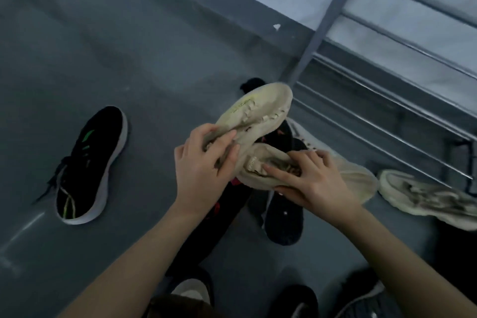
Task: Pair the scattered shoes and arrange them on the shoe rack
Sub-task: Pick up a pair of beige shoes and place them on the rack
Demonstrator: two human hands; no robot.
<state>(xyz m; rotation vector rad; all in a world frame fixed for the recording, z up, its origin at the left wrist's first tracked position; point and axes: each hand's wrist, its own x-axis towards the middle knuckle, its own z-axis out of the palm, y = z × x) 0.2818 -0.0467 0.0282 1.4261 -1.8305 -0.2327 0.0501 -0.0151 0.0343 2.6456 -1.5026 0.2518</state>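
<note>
Shoes were the matter here: two beige knit sneakers were held up above the grey floor (160, 64), one in each hand. The left hand (204, 162) gripped the first beige sneaker (258, 113) at its heel opening, fingers curled into the collar, toe pointing up and away toward the rack. The right hand (307, 183) held the second beige sneaker (356, 181), thumb and fingers pinched round its collar and tongue, toe pointing to the right. The two heels were touching or nearly so, approx. in the middle of the view.

Under the hands lay a pile of dark shoes w/ red marks (281, 217), partly hidden. A black sneaker w/ green stripes and white sole (90, 165) lay alone on the floor at left, well apart. Another pale chunky sneaker (426, 199) lay on its side at right, near the foot of the metal shoe rack w/ thin bars (382, 100). No shoes showed on the visible bars.

My judgement: the step in hand was the pairing of the beige two, i.e. checking they match and bringing them side by side. The next move probably called for turning both soles down, toes the same way, then carrying them to a bar of the rack at right. The knit uppers looked soft, so a grip at the collar could let the toes droop; setting them flat across two bars would need care.
</note>
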